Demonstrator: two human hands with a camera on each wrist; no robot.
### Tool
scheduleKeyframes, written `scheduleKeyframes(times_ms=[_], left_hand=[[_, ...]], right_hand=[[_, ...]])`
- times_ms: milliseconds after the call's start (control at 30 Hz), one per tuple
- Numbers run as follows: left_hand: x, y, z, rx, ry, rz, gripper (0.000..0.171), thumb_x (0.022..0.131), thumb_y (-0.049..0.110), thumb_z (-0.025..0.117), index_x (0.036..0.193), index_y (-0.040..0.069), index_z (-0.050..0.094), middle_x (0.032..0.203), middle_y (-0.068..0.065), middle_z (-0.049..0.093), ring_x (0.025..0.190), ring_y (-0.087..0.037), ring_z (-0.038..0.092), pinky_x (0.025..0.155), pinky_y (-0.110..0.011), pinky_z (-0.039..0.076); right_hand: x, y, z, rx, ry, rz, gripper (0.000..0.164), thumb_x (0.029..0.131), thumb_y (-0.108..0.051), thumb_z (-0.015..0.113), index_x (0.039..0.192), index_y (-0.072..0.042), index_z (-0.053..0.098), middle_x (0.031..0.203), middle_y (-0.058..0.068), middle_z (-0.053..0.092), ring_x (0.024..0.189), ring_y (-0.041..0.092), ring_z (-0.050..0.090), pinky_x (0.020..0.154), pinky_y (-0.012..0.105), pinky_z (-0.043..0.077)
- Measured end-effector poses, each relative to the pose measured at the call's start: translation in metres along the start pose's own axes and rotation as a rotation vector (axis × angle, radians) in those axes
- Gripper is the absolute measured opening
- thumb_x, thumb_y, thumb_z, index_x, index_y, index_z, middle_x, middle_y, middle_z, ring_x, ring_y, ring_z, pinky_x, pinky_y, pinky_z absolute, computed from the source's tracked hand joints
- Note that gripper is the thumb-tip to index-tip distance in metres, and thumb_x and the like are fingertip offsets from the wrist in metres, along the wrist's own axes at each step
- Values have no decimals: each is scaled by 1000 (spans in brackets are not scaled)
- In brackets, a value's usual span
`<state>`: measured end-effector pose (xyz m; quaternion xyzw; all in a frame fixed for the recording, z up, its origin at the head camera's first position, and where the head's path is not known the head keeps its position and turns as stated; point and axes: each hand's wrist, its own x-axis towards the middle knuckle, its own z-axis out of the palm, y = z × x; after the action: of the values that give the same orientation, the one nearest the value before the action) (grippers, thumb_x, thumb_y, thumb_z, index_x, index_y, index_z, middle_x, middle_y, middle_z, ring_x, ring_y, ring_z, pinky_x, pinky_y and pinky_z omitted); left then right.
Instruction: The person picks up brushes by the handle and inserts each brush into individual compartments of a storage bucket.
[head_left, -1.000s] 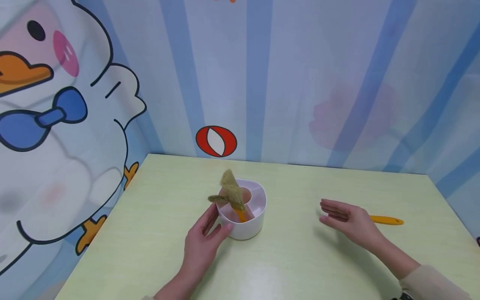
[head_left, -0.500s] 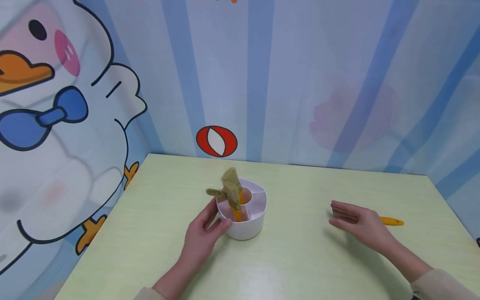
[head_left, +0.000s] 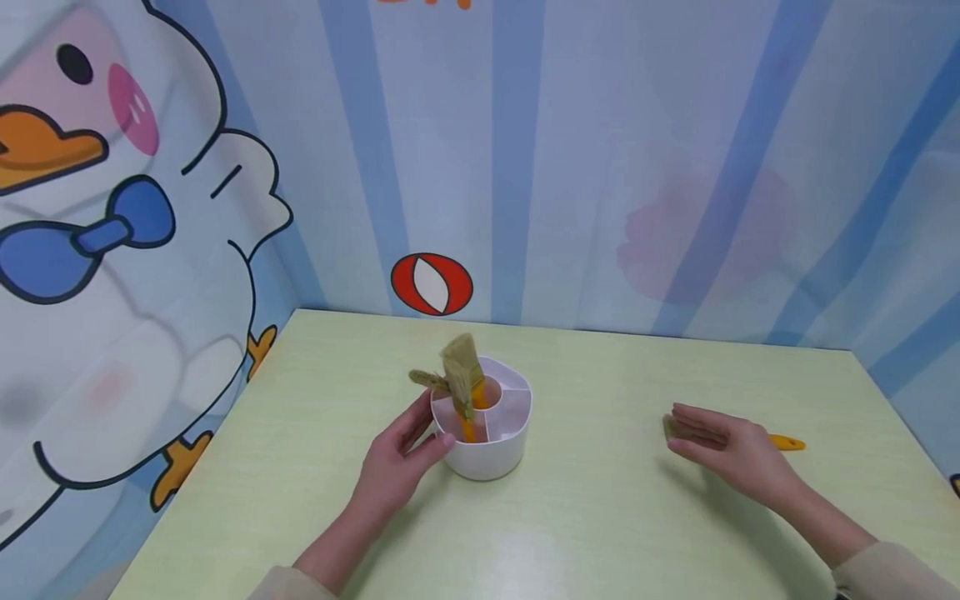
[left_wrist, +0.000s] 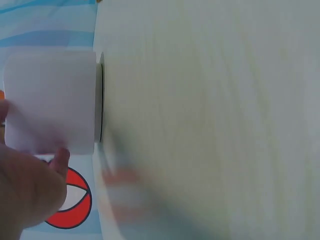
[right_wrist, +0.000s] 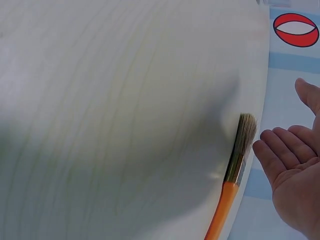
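Observation:
A white container (head_left: 487,460) with several compartments and a round middle well stands upright on the table. My left hand (head_left: 393,467) grips its left side, thumb at the front; some fingers are hidden behind it. Paintbrushes (head_left: 461,360) with orange handles stand bristles-up in the container, leaning left; their lower ends are hidden. To the right, another paintbrush (right_wrist: 230,185) lies on the table, its orange handle pointing right. Over it hovers my right hand (head_left: 738,454), fingers extended and together, thumb apart, holding nothing. In the right wrist view the brush and the hand (right_wrist: 295,170) appear apart.
The pale table (head_left: 585,517) ends at the back against a striped blue wall cloth (head_left: 585,167). A printed cartoon duck (head_left: 112,333) covers the cloth on the left.
My right hand has moved right, uncovering the lying brush's bristles. The brushes in the container have shifted slightly and now separate more clearly. My left hand stays at the container.

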<state>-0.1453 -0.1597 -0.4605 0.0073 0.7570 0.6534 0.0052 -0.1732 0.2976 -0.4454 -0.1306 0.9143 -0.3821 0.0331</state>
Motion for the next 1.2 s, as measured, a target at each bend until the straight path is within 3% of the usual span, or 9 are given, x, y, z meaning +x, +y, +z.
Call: scheduleKeyframes(times_ms=[100,233,400,500,600,733,800,900,1200], left_hand=[[-7,1,3,-16,71,5,77,97,27,82,163,11,46,167,-6,46,153,-29,45,115,-38,49],[-18,4,10,-58,160,13,76,95,22,84,160,6,48,164,-10,49,150,-29,49,113,-38,51],[-31,6,21,-67,196,17,76,94,21,85,160,6,49,165,-8,48,149,-30,49,112,-39,52],[-36,7,26,-75,202,26,76,94,23,86,160,8,50,165,-6,48,150,-29,49,112,-39,52],[-36,6,30,-86,198,37,76,94,23,86,160,11,50,164,-5,49,151,-26,48,112,-38,52],[-34,5,32,-96,194,49,77,93,21,86,160,11,49,164,-6,48,151,-26,47,112,-37,51],[-33,6,32,-99,192,49,78,93,19,86,161,10,49,164,-7,48,151,-27,47,112,-36,51],[-32,7,32,-95,187,42,79,93,19,87,161,10,48,164,-8,48,151,-28,46,113,-37,51],[-23,5,31,-82,172,34,82,92,18,88,162,12,46,165,-6,48,152,-27,45,114,-37,50]], right_hand=[[-2,3,-3,-61,19,-26,63,99,-28,79,149,3,59,145,23,64,123,38,70,90,18,61],[-5,6,-9,-152,21,-42,65,100,-31,79,151,2,58,147,25,62,125,45,67,95,41,64],[-7,11,-18,-218,-17,-13,73,100,-38,77,156,2,51,151,29,57,129,52,62,98,64,58],[-8,14,-22,-258,-32,-1,77,100,-41,77,157,2,49,150,34,55,126,55,62,91,63,60],[-8,19,-26,-308,-31,1,80,99,-42,78,157,3,48,148,38,54,107,48,70,79,52,60],[-7,25,-30,-334,-32,-10,82,98,-41,79,157,5,47,149,38,53,110,50,68,84,57,60],[-6,27,-32,-338,-33,-21,82,98,-41,80,157,6,47,150,37,52,127,57,59,93,67,57],[-5,32,-34,-345,-46,-22,82,98,-40,79,157,6,46,152,37,50,132,59,54,99,72,53],[-1,48,-33,-411,-22,-100,68,94,-26,84,148,8,57,147,36,55,128,59,58,101,71,53]])
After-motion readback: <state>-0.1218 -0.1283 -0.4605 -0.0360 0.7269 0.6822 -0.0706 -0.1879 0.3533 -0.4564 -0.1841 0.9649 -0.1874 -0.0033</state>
